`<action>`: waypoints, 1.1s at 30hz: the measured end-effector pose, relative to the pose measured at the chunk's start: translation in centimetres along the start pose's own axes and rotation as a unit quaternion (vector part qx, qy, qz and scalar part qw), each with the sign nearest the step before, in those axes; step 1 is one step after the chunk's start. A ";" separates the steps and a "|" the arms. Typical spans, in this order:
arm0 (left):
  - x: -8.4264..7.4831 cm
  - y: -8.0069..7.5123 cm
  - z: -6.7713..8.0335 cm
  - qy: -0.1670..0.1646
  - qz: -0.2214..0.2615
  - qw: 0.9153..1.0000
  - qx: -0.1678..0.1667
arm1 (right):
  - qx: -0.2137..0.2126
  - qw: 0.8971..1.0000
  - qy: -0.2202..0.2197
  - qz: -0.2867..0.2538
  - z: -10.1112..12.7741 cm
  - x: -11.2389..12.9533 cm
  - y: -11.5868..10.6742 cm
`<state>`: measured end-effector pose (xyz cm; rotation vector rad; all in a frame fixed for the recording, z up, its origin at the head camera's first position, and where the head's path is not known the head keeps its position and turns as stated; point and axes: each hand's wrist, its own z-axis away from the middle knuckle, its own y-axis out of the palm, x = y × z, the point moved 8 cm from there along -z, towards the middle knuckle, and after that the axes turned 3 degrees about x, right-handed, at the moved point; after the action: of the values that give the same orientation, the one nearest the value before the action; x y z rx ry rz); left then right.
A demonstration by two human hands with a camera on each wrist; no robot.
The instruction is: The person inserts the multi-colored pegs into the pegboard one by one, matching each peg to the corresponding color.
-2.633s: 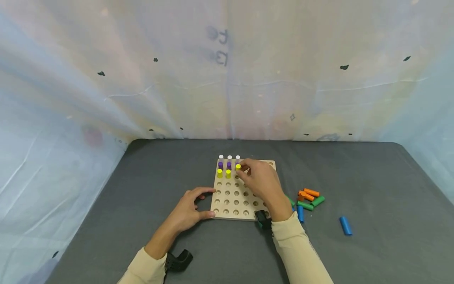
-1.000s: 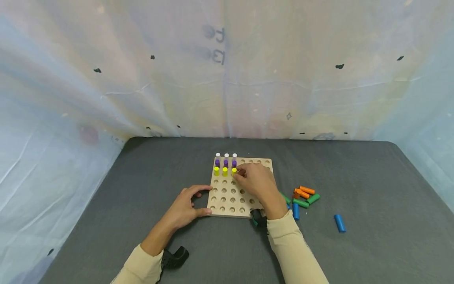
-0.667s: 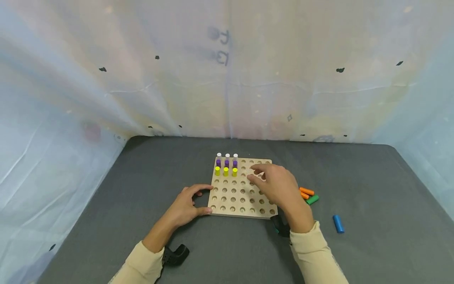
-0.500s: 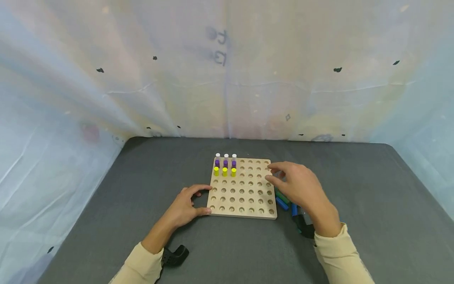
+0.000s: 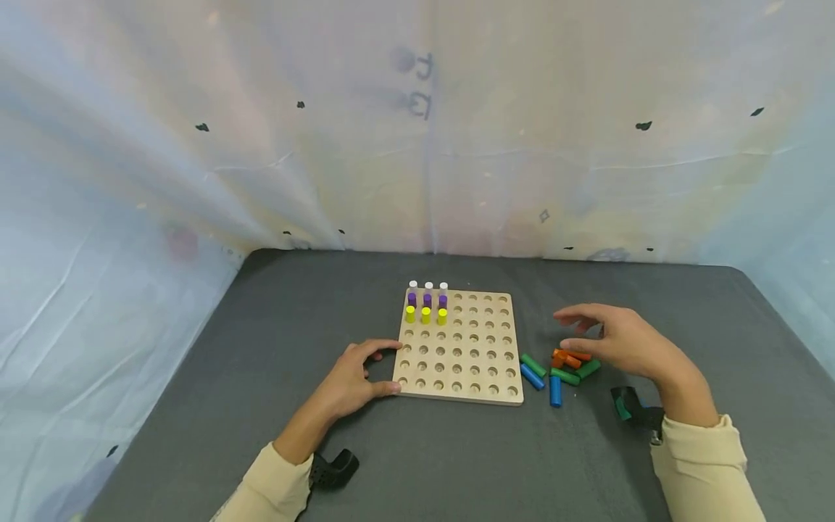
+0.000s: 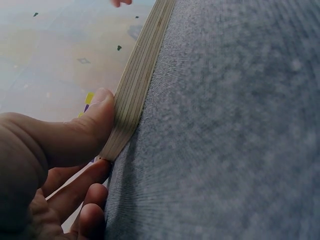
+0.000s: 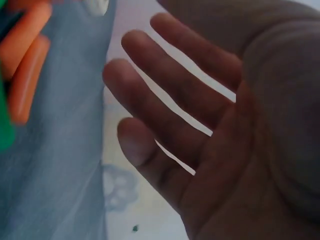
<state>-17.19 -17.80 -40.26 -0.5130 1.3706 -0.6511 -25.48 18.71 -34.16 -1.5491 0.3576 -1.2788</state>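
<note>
A square wooden pegboard (image 5: 449, 360) lies on the grey tabletop. Standing in its far left corner are three white pegs (image 5: 428, 287), then three purple pegs (image 5: 427, 299), then three yellow pegs (image 5: 426, 316). My left hand (image 5: 349, 380) touches the board's left side with thumb and index finger set well apart; in the left wrist view the thumb (image 6: 102, 112) rests at the layered edge. Nothing is in my right hand (image 5: 629, 341), whose fingers are loosely bent above the orange pegs (image 5: 572, 361) right of the board.
Around the orange pegs lie several green pegs (image 5: 533, 365) and blue pegs (image 5: 556, 391). A pale printed sheet (image 5: 483, 145) rises behind the table's far edge. Each wrist carries a dark camera mount (image 5: 334, 470).
My right hand has let go of the third yellow peg, which now stands in its row. From there the hand has moved right, over the loose pegs. The left hand stays on the board.
</note>
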 end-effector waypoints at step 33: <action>-0.5 -0.2 0.3 0.009 -0.012 1.000 0.001 | 0.085 0.996 -0.004 -0.027 -1.3 -1.5 3.4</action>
<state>-16.98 -17.56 -39.73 -0.5226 1.3821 -0.6782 -25.92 17.83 -37.97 -1.4266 0.1966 -1.3096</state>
